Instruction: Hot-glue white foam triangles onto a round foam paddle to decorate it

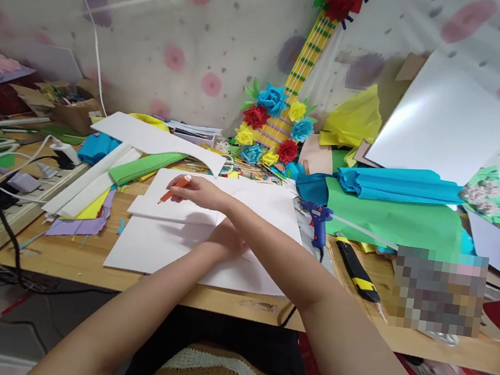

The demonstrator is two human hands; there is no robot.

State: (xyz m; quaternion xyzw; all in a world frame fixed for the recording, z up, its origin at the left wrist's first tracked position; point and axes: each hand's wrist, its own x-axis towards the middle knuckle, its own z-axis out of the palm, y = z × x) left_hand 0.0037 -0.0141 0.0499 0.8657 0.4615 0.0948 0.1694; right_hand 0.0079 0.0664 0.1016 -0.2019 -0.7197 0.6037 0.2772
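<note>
My right hand (196, 192) is closed around an orange pen (176, 189), its tip angled down to the left over a white sheet. Under it lies a narrow white strip (172, 211) on a larger white board (143, 247). Crossing beneath my right forearm, my left hand (230, 239) rests on the white board near the strip's right end. Its fingers are mostly hidden by the right forearm.
A blue glue gun (318, 223) and a black and yellow utility knife (358, 269) lie to the right. Behind stands a yellow paper guitar (307, 59) with paper flowers. At left are a white curved cutout (154, 139), rolled green paper (145, 168) and a power strip (19, 205) with cables.
</note>
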